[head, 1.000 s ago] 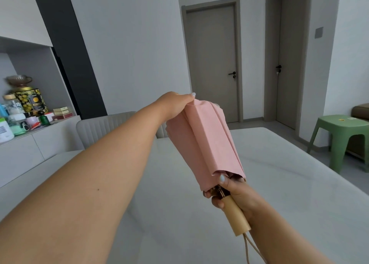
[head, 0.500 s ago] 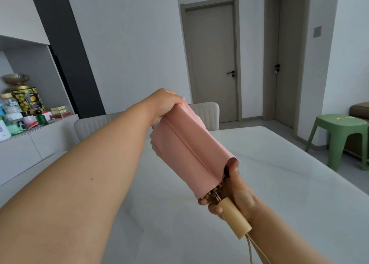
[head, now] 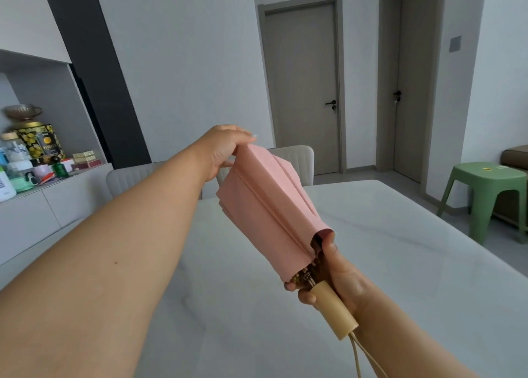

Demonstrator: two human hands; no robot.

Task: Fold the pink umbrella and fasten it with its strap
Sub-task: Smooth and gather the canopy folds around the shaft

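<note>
Your right hand (head: pixel 340 275) gripped the umbrella (head: pixel 268 206) near its handle (head: pixel 334 309), steadying it. Your left hand (head: pixel 223 152) pinched the top folds to straighten them.

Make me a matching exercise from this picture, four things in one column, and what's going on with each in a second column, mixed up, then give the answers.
Things
1. left hand
2. right hand
3. pink umbrella
4. green stool

States
A. stands on the floor beside the white table
B. pinches the canopy's far end
C. held in the air above the table
D. wrapped around the wooden handle

Pairs: 1-B, 2-D, 3-C, 4-A
</note>
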